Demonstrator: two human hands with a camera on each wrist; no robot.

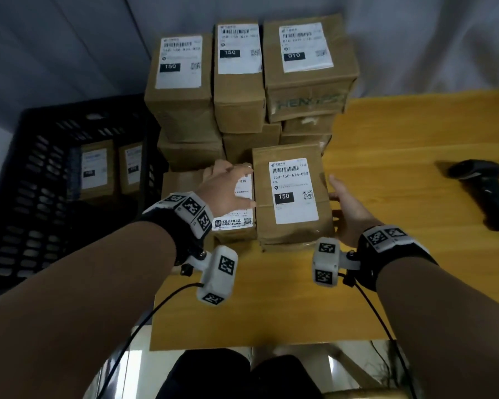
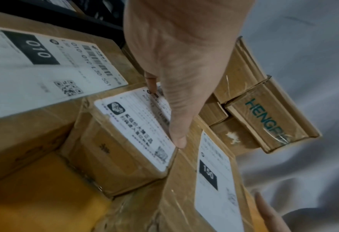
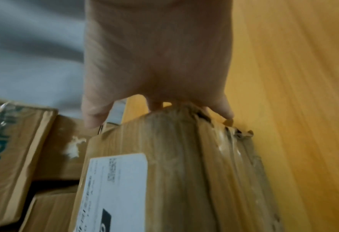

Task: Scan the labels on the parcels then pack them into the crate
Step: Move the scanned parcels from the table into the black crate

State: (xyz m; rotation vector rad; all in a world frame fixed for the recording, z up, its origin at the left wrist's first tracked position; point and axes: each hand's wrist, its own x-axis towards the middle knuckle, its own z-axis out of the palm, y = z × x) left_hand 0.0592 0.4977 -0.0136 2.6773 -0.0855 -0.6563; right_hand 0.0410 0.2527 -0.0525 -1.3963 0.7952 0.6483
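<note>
– Fingers (image 3: 224,106) of right hand (image 1: 347,208) flat on parcel (image 1: 293,156) side; left hand (image 1: 225,188) spread, thumb touching it. Label?
– "150-150-A26-050", "150". Beyond fingertips: stack (image 1: 185,110), three on top, "150", "150", "010". Left: two parcels (image 1: 97,171) in black crate (image 1: 20,197). Right: one scanner (image 1: 484,185). Yellow table (image 1: 415,139), grey cloth (image 1: 415,38)

A yellow counter (image 1: 401,133) with fine wood grain filled the middle and right of the head view, its near edge straight. Creased grey cloth (image 1: 415,38) hung behind it and showed pale and blurred in both wrist views. Below the near edge were two knees (image 1: 213,372) in dark trousers, with glossy pale floor (image 1: 147,372) beside them.
</note>
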